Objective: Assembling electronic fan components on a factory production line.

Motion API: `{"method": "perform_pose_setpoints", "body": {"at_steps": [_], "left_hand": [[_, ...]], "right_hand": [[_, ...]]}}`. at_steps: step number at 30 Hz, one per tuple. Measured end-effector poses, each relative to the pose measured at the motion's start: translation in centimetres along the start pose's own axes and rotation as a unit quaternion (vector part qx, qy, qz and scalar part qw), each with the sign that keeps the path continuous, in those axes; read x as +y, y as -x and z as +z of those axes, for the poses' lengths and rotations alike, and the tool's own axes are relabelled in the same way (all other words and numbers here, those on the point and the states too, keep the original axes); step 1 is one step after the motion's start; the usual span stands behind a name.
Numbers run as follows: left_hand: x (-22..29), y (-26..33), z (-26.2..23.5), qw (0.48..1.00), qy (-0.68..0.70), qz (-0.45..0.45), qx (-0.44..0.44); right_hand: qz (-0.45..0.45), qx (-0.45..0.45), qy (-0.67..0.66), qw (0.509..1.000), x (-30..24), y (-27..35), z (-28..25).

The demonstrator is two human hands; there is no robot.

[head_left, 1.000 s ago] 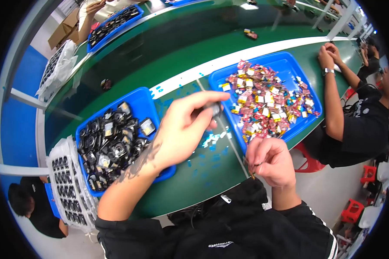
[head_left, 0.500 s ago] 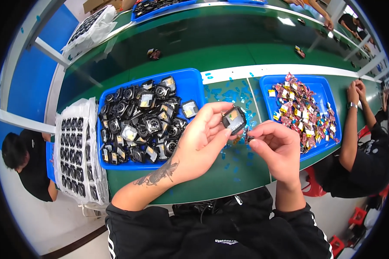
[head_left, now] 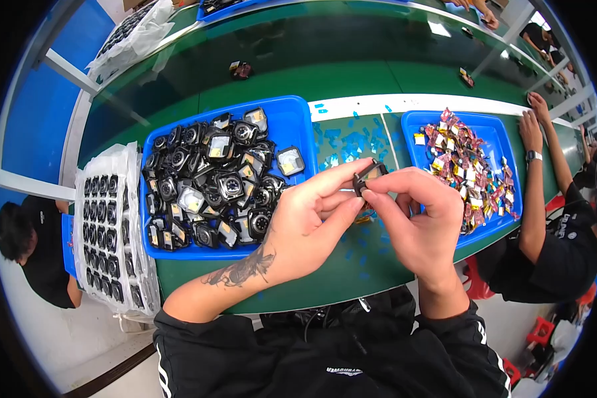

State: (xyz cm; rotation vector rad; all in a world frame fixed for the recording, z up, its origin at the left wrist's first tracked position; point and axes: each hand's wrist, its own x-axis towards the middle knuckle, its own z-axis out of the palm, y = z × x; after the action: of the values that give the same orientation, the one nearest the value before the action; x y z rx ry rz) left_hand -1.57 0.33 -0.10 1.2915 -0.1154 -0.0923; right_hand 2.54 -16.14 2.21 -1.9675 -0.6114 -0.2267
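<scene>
My left hand [head_left: 312, 229] grips a black smartwatch case [head_left: 366, 175] above the table, its fingers behind and thumb in front. The case is tilted so that it shows partly edge-on. My right hand [head_left: 418, 219] has its thumb and forefinger pinched at the case's near right edge; whatever small part lies between those fingertips is hidden. To the left, a blue tray [head_left: 300, 126] is heaped with similar black watch cases [head_left: 231, 188]. On the right stands another blue tray [head_left: 499, 144] with a pile of small reddish-brown electronic parts [head_left: 467, 169], some bearing white or yellow pieces.
Blue film scraps [head_left: 351, 142] litter the green table [head_left: 325, 282] between the trays. A white stack of molded trays [head_left: 106, 232] with watch cases stands at far left. Beyond a white rail, a green belt [head_left: 298, 66] carries small parts [head_left: 241, 69]. A co-worker's arms [head_left: 534, 172] reach in at right.
My left hand has tilted the watch case from face-up to nearly edge-on. My right fingertips have come up from beside it to its edge. The co-worker's hands at right have reached farther forward.
</scene>
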Motion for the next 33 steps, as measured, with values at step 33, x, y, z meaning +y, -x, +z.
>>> {"method": "perform_pose_setpoints", "body": {"at_steps": [33], "left_hand": [[-0.5,1.1,0.8,0.995,-0.087,0.044,0.016]], "right_hand": [[0.048,0.013,-0.214,0.976,1.5,0.7,0.8]]}}
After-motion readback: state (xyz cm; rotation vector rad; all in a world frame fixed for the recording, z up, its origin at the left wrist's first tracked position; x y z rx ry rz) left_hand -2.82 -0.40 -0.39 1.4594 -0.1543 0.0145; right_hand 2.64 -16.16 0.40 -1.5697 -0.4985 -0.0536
